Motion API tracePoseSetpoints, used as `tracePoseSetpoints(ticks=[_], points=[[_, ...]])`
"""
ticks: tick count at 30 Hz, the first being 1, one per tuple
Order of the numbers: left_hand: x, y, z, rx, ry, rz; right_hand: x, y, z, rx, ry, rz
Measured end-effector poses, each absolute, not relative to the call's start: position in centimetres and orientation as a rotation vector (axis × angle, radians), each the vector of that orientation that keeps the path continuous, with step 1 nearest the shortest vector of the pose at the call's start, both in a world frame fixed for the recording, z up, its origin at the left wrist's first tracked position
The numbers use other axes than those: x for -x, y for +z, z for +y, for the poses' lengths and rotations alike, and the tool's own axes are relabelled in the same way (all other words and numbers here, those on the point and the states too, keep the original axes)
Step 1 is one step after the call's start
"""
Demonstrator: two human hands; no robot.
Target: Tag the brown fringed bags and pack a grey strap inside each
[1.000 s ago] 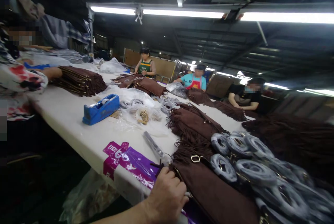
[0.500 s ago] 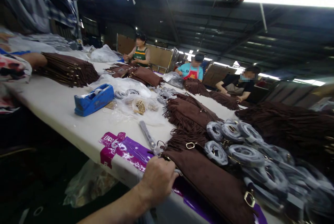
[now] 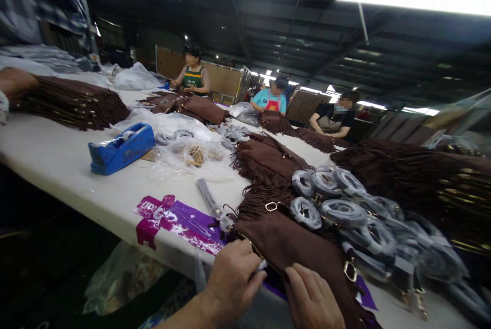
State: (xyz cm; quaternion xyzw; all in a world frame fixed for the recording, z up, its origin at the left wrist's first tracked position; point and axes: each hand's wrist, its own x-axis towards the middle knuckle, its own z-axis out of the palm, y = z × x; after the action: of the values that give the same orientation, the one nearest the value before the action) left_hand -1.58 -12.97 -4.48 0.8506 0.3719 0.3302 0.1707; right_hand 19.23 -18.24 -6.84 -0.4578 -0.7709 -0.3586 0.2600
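A dark brown fringed bag (image 3: 295, 242) lies at the table's near edge, its zipped side towards me and gold rings at its ends. My left hand (image 3: 235, 271) is closed at the left end of the zipped edge. A small pale wrapped piece, perhaps the zipper pull, shows by its thumb. Fingers of my right hand (image 3: 313, 298) curl over the same edge farther right, gripping the bag; its thumb is hidden. Beyond the left hand lies a plastic-wrapped strap (image 3: 210, 198).
Coiled wrapped straps (image 3: 345, 214) lie right of the bag, before a brown bag stack (image 3: 402, 165). A blue tape dispenser (image 3: 121, 150) and plastic bags (image 3: 172, 125) stand left on the white table (image 3: 65, 157). Several people work around it; one hand (image 3: 15, 86) touches another bag stack.
My right hand has come into view and taken hold of the bag's near edge. My left hand stays closed at the zipped edge. The view has shifted slightly right.
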Motion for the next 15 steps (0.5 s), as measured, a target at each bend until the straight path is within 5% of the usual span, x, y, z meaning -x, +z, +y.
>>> tracePoseSetpoints(ticks=[15], points=[[2.7,-3.4,-12.0,-2.567,1.316,1.1,-18.1,-6.0,-16.4,1.339,-0.632,-1.958]])
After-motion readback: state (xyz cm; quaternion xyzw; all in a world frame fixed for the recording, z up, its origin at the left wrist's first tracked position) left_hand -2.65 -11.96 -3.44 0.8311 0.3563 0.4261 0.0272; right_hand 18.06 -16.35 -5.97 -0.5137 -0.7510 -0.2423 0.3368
